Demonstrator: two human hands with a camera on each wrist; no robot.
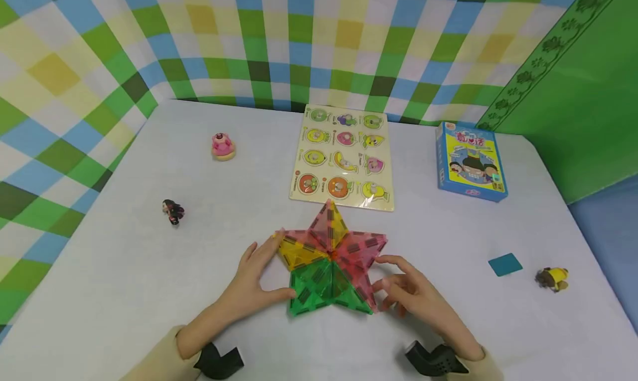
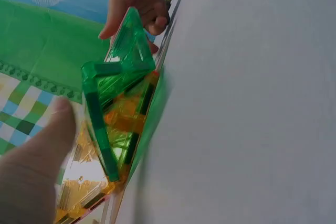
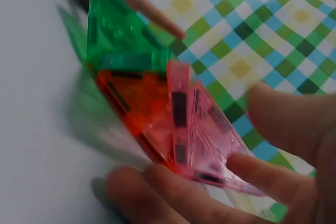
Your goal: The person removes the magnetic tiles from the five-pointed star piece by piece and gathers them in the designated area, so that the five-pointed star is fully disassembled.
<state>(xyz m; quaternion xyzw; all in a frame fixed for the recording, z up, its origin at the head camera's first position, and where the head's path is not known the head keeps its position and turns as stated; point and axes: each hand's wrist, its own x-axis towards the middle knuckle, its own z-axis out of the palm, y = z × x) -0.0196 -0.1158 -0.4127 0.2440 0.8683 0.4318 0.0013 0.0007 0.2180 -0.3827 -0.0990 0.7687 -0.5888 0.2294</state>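
A star of see-through magnetic tiles [image 1: 330,259] lies flat on the white table [image 1: 124,259], with yellow, pink and green triangles. My left hand [image 1: 259,276] rests against its left side with straight fingers on the yellow tile [image 1: 298,252] and the thumb at the green tile [image 1: 308,289]. My right hand [image 1: 399,284] curls its fingers round the edge of the pink tile [image 1: 363,264] at the star's lower right. The right wrist view shows that pink tile [image 3: 202,135] between the fingers [image 3: 173,192] and the thumb. In the left wrist view the green tile [image 2: 118,85] stands beside the blurred thumb [image 2: 50,135].
Behind the star lies a fruit peg-puzzle board [image 1: 341,158]. A blue box [image 1: 471,161] sits back right. A pink toy [image 1: 222,147] and a small dark figure [image 1: 173,211] stand at left. A teal square [image 1: 505,264] and a yellow figure [image 1: 552,278] lie right. Checked cloth hangs behind.
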